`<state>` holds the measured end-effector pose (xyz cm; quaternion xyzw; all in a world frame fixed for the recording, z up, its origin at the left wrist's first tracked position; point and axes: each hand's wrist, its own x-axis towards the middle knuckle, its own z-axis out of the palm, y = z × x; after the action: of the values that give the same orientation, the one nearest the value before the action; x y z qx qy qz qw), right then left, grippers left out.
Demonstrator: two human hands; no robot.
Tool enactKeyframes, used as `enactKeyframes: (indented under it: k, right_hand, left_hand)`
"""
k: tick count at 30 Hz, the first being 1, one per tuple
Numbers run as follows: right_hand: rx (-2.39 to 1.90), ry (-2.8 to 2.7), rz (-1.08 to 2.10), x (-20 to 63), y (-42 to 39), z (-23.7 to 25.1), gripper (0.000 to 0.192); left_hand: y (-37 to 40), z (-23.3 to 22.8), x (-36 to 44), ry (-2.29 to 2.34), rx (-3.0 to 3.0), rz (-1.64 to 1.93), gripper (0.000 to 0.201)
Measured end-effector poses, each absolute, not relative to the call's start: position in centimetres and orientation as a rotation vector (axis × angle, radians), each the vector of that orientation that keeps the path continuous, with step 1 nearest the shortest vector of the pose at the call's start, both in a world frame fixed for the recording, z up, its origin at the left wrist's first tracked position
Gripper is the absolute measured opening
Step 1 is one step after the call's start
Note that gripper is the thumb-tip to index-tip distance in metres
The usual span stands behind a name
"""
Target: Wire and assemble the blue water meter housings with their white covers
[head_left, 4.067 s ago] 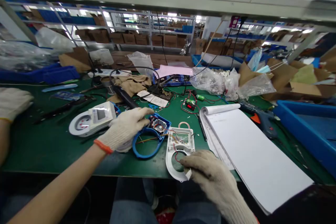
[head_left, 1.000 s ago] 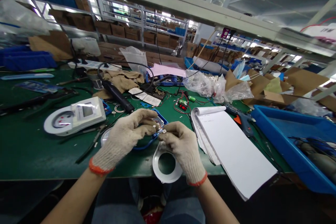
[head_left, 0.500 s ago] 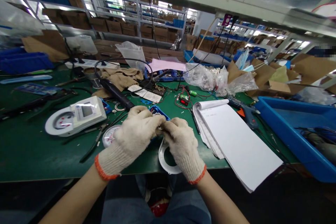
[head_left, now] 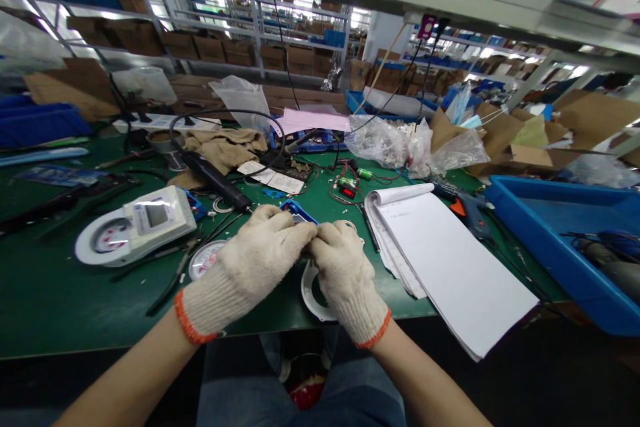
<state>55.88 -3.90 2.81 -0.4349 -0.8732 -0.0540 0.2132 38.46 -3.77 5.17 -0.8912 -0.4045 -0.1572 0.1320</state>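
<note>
- At the near edge of the green work mat (head_left: 60,293), both gloved hands have drawn together since four seconds ago, when they lay apart on separate housings.
- Left hand (head_left: 255,257) and right hand (head_left: 340,267) meet fingertip to fingertip, fingers curled; what they pinch is hidden.
- White ring-shaped plastic housing (head_left: 311,297) lies under the right hand; blue plastic housing (head_left: 296,209) peeks out just behind the fingers.

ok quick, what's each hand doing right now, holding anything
Left hand: fingers curled shut, pinching something small against the right hand; what it is cannot be told.
Right hand: fingers curled shut over the white ring-shaped casing, meeting the left.
</note>
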Motion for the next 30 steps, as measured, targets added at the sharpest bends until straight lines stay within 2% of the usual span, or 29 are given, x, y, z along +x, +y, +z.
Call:
enactKeyframes:
  k: [4, 10, 13, 18, 20, 22, 25, 30]
  right_hand:
    - [-1.159, -2.429, -0.232, 55.8, -3.5, 2.3, 0.010]
    - [-1.155, -2.418, -0.163, 55.9, -2.8, 1.4, 0.013]
    - [-1.171, -2.409, -0.149, 56.0, -2.8, 1.2, 0.014]
    - [-1.211, -2.406, -0.087, 56.4, -2.7, 1.4, 0.011]
    - [-1.219, -2.387, 0.044, 56.9, -2.5, 1.8, 0.009]
    - [-1.193, -2.271, 0.261, 57.7, -2.3, 2.3, 0.016]
    - [-1.184, -1.962, 0.505, 59.6, -2.2, 2.7, 0.027]
    - [-1.297, -1.698, 0.579, 62.9, -3.0, 1.6, 0.022]
  left_hand:
    - [-3.5, 4.6, 38.7, -1.256, -2.662, -0.582, 0.017]
    - [-3.1, 3.4, 39.3, -2.024, -2.778, -1.448, 0.013]
    - [-3.4, 3.3, 39.8, -2.198, -2.733, -1.660, 0.017]
    - [-3.5, 2.9, 40.1, -2.235, -2.717, -1.606, 0.021]
    - [-3.2, 2.9, 39.7, -2.220, -2.734, -1.560, 0.020]
    - [-2.9, 3.2, 39.1, -2.162, -2.655, -1.522, 0.017]
    - [-3.4, 4.0, 38.2, -1.972, -2.403, -1.356, 0.016]
    - [-7.9, 3.7, 40.6, -1.512, -2.478, -1.058, 0.017]
